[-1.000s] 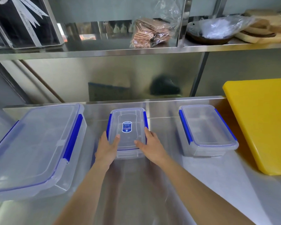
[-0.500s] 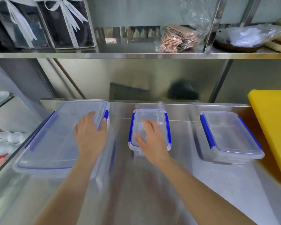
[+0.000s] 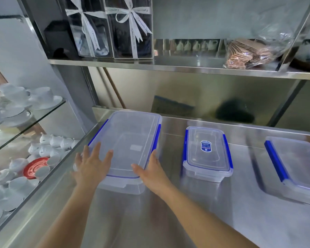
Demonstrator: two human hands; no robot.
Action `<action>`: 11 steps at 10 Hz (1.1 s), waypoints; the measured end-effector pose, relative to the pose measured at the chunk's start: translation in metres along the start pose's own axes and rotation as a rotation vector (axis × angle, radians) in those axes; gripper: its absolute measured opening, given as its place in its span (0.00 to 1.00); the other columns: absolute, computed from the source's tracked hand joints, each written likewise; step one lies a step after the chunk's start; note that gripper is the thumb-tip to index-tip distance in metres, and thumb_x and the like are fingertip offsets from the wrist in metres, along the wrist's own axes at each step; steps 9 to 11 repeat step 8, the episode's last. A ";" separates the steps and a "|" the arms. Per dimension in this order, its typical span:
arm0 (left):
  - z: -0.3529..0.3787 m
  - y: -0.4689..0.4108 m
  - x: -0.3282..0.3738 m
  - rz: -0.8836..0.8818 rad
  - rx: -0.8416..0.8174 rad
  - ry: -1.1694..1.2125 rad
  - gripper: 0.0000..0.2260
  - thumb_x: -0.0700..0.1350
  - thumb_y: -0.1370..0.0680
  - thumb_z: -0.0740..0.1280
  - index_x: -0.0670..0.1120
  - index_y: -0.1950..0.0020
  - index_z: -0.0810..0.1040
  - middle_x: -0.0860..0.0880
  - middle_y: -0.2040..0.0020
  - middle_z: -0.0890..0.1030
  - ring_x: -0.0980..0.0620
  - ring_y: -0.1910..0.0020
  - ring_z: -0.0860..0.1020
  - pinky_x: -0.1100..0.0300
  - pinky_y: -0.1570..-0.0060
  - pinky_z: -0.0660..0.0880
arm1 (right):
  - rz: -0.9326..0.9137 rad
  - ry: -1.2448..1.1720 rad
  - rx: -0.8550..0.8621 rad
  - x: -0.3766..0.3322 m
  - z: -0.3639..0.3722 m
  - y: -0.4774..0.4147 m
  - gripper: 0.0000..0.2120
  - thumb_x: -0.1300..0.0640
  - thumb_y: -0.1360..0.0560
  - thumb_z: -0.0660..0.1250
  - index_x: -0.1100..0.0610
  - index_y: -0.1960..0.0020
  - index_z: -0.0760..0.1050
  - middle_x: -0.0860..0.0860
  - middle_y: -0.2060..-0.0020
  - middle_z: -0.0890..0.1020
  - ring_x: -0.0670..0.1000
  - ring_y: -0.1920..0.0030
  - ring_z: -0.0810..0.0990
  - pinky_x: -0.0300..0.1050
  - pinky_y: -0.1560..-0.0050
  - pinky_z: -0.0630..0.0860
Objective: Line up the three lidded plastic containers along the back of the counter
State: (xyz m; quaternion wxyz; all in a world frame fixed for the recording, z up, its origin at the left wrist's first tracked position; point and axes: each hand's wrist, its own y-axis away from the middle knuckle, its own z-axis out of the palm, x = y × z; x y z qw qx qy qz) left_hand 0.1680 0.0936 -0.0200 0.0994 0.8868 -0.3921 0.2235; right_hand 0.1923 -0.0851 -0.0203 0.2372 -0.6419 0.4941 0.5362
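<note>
Three clear lidded containers with blue clips stand on the steel counter point(image 3: 186, 215). The large container point(image 3: 131, 138) is at the left, its far end close to the back wall. The small container point(image 3: 207, 153) with a blue label sits in the middle, and the medium container point(image 3: 297, 165) is at the right, cut off by the frame edge. My left hand point(image 3: 91, 167) lies on the large container's near left corner with fingers spread on the lid. My right hand point(image 3: 150, 172) clasps its near right corner, thumb on the lid and fingers along the side.
A steel shelf point(image 3: 186, 66) overhangs the back of the counter, carrying ribboned gift boxes point(image 3: 111, 27) and a bag of crackers point(image 3: 247, 54). Left of the counter's edge, glass shelves point(image 3: 43, 113) hold white cups and saucers.
My hands left the small container and both went to the large one. The large container has slid back toward the wall. The view has turned left.
</note>
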 end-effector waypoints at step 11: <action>-0.038 0.017 0.040 0.245 0.026 0.006 0.29 0.61 0.23 0.56 0.46 0.26 0.62 0.42 0.28 0.68 0.40 0.29 0.65 0.43 0.28 0.58 | -0.091 0.244 0.029 -0.047 -0.087 0.047 0.22 0.46 0.25 0.65 0.54 0.35 0.68 0.43 0.51 0.78 0.43 0.55 0.77 0.38 0.55 0.74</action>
